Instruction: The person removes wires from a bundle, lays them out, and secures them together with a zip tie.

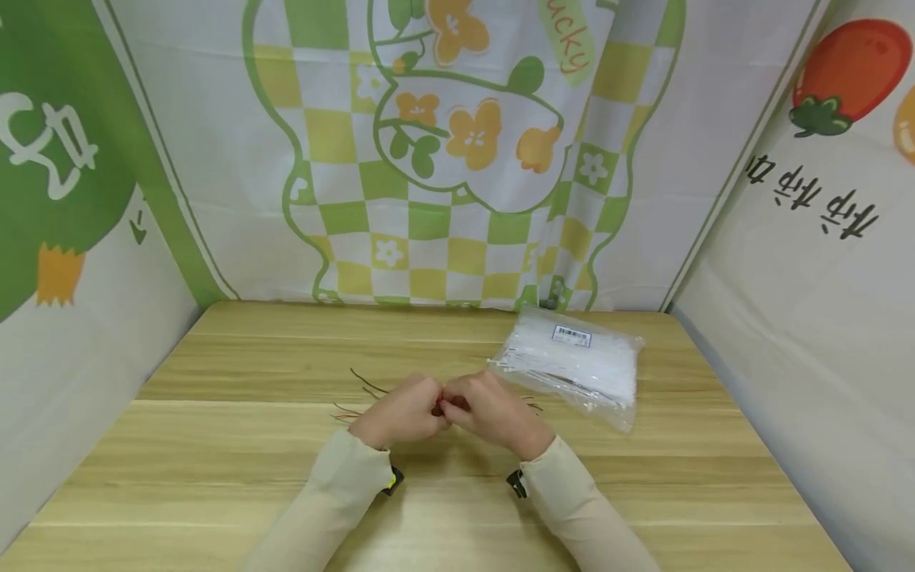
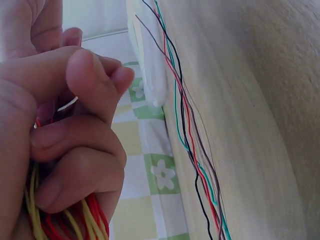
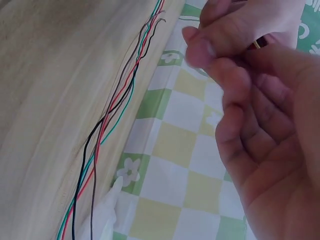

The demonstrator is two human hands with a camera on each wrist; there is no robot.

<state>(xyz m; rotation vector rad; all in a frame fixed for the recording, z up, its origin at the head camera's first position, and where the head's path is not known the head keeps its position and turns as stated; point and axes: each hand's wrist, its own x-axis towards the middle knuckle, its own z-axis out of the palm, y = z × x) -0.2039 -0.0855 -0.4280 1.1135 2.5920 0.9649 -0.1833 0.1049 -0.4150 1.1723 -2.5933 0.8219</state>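
Observation:
Red and yellow wires (image 2: 90, 220) in a bundle run through the curled fingers of my left hand (image 1: 407, 409). My right hand (image 1: 493, 405) meets it fingertip to fingertip over the table, its thumb and index finger pinched together. Between the hands a thin white strip (image 2: 68, 104), like a cable tie, shows as a short curve; the rest is covered by fingers. In the right wrist view the left hand (image 3: 245, 25) lies against the fingertips of the right hand (image 3: 270, 130), and a bit of yellow shows between them.
Loose black, red, green and brown wires (image 3: 102, 120) lie lengthwise across the wooden table (image 1: 236, 477) beyond the hands. A clear bag of white cable ties (image 1: 572, 361) with a label lies at the back right. Printed cloth walls (image 1: 457, 230) stand around the table.

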